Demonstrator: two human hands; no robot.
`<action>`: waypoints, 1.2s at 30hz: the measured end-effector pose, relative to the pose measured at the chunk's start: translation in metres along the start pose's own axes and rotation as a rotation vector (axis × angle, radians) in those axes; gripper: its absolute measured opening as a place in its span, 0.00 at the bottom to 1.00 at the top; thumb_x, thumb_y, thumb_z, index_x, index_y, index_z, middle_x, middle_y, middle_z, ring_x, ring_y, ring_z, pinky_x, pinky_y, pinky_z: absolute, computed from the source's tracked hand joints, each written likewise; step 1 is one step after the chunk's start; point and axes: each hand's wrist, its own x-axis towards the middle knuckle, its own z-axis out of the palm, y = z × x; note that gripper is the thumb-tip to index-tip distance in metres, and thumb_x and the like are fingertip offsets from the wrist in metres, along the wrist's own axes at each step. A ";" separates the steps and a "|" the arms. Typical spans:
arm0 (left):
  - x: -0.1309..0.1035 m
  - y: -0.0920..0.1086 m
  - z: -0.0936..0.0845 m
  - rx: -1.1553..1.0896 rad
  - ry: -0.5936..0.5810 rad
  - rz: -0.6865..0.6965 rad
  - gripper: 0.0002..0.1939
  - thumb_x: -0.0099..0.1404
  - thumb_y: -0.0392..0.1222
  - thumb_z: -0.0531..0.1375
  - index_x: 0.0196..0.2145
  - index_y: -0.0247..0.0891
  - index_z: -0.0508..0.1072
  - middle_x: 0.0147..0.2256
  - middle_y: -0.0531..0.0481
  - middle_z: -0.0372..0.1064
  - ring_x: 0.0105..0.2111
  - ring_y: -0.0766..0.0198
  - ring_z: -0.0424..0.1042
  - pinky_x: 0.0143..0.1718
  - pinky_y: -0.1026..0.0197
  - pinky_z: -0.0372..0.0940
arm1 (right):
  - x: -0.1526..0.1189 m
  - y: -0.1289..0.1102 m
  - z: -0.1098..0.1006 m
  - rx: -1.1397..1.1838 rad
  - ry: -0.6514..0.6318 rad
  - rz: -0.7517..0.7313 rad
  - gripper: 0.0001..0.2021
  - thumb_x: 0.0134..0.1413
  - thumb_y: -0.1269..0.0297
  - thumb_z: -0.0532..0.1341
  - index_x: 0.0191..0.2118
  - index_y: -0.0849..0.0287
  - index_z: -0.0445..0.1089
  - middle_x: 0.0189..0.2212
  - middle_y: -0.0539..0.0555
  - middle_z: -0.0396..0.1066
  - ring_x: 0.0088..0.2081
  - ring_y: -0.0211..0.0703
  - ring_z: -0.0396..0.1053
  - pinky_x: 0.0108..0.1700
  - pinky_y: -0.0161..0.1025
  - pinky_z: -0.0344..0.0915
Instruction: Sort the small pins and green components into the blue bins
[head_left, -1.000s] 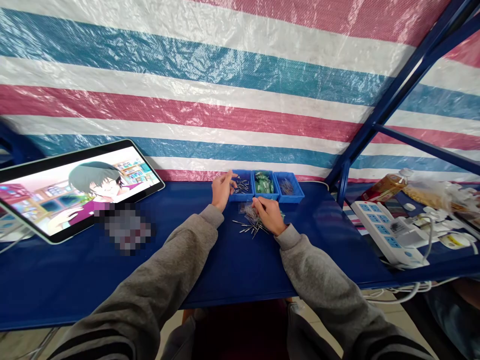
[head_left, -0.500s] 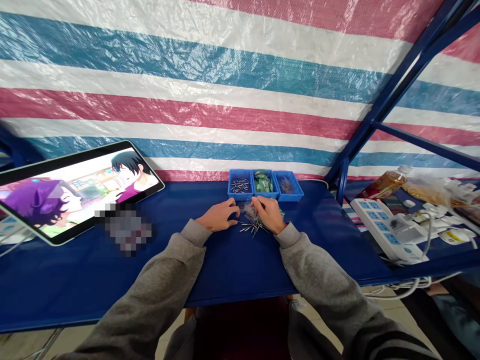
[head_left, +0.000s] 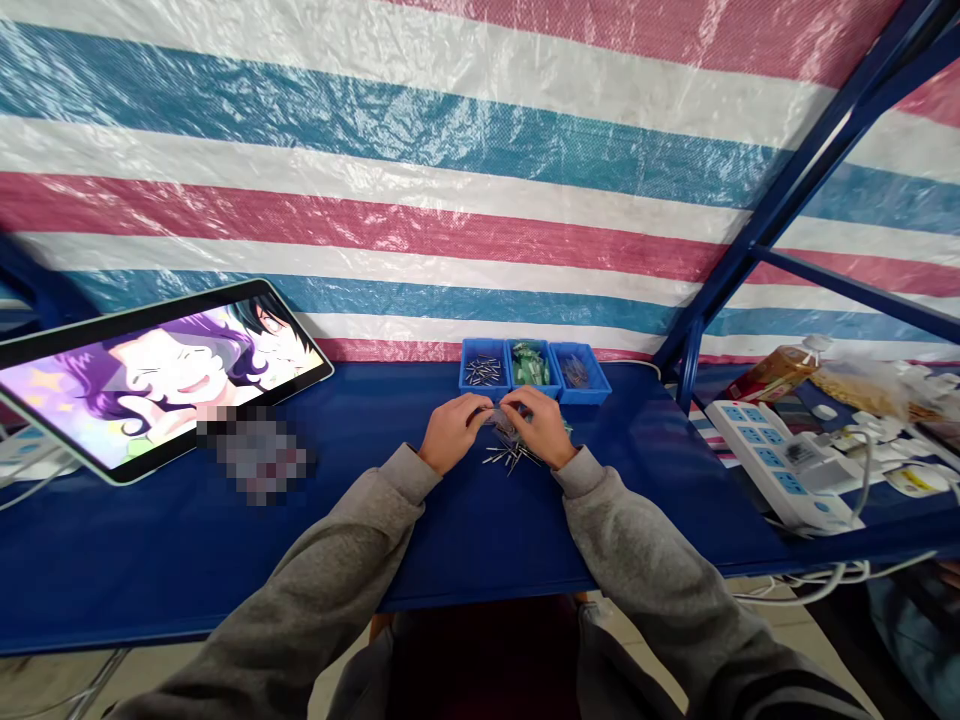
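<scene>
My left hand (head_left: 453,432) and my right hand (head_left: 541,428) are close together over the blue table, fingertips nearly meeting. Each has thumb and fingers pinched on something too small to make out. Below and between them lies a loose pile of thin metal pins (head_left: 513,455), with small clear pieces partly hidden by my right hand. Just behind my hands stand three joined blue bins: the left bin (head_left: 484,387) holds metal pins, the middle bin (head_left: 531,370) green pieces, and the right bin (head_left: 579,376) thin, clear-looking pieces.
A tablet (head_left: 165,380) showing a cartoon leans at the left, beside a blurred patch. On the right are a white power strip (head_left: 780,465), a drink bottle (head_left: 780,370), cables and plastic bags. A striped sheet hangs behind, with blue frame bars.
My left hand has moved right towards my right hand, its fingers closing into a pinch. My right hand stays near the same place. The tablet's picture has changed.
</scene>
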 end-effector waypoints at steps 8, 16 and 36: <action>0.001 0.006 -0.004 -0.232 0.131 -0.171 0.11 0.64 0.48 0.60 0.33 0.38 0.78 0.31 0.49 0.77 0.27 0.64 0.72 0.34 0.63 0.68 | 0.000 0.000 0.001 -0.011 0.010 0.007 0.09 0.62 0.61 0.55 0.33 0.57 0.70 0.30 0.54 0.70 0.32 0.41 0.68 0.34 0.36 0.65; 0.003 0.007 0.000 -0.600 0.140 -0.354 0.13 0.57 0.49 0.65 0.32 0.35 0.78 0.28 0.48 0.75 0.22 0.66 0.68 0.23 0.65 0.65 | 0.001 -0.001 0.000 -0.046 -0.020 0.089 0.17 0.66 0.56 0.49 0.29 0.56 0.65 0.23 0.51 0.67 0.29 0.40 0.66 0.34 0.36 0.60; 0.002 0.010 -0.005 -0.350 0.130 -0.324 0.18 0.63 0.50 0.58 0.22 0.36 0.72 0.18 0.54 0.67 0.17 0.71 0.60 0.22 0.67 0.57 | -0.001 -0.001 0.001 0.043 -0.017 0.074 0.12 0.61 0.55 0.56 0.33 0.57 0.69 0.28 0.53 0.71 0.28 0.40 0.67 0.32 0.36 0.63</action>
